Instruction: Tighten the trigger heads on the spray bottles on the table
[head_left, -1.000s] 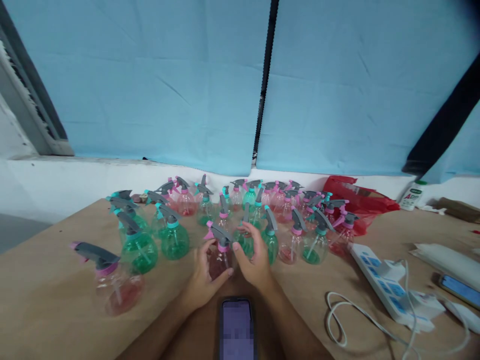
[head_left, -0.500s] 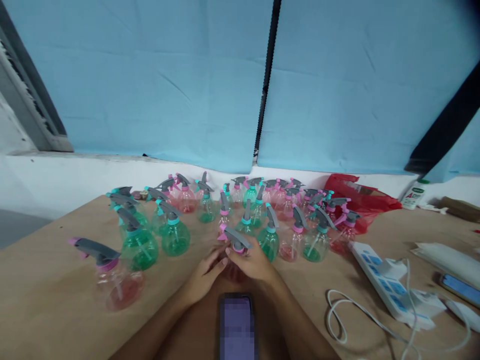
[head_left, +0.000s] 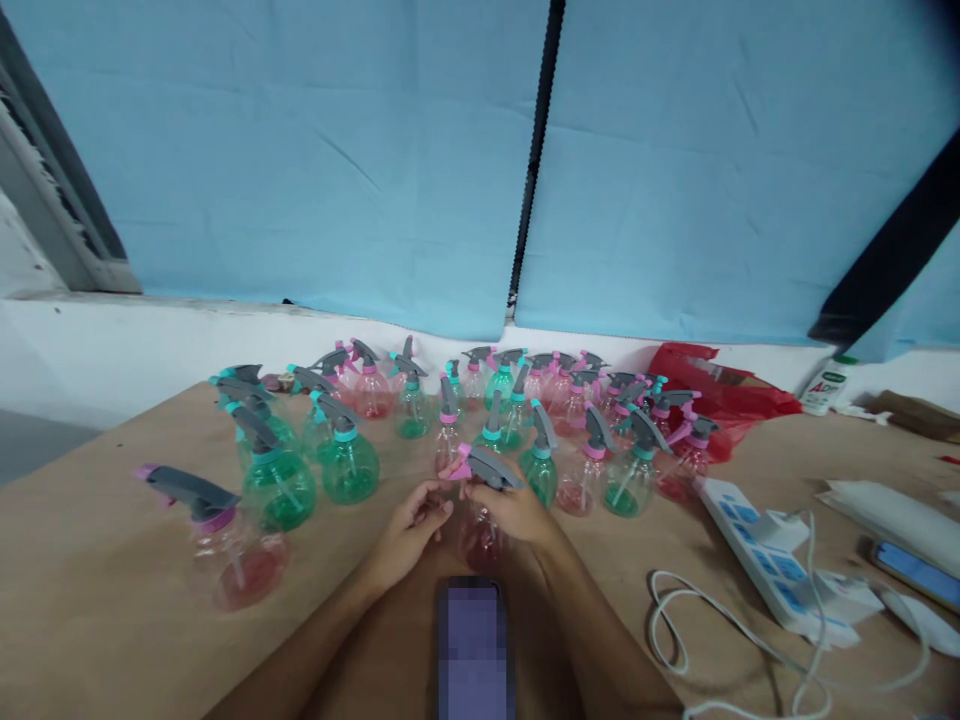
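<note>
Head cam, only view here: the right hand (head_left: 519, 512) has its grip wrapped around the neck of a pink spray bottle (head_left: 480, 540), just under the grey trigger head. The bottle sits in front of the person, near the middle, standing about upright; can't tell if its base touches the bench (head_left: 127, 560). The left hand (head_left: 409, 538) is half curled just beside it, fingertips up by the pink trigger. Can't tell if that grip has hold of anything.

As for writing, slim pickings. The white bottle (head_left: 827, 388) with the green cap, way over on the right, has a green label patch and a big letter that looks like an "A"; the rest is too small to read. The phone (head_left: 474, 650) below the hands has a pixelated screen, so nothing legible there. Power strip (head_left: 769, 565) has blue panels round its sockets, no brand I can make out.

Loads more pink and green spray bottles (head_left: 279, 490) stand behind and to both sides, and I can't read any labels on them.
</note>
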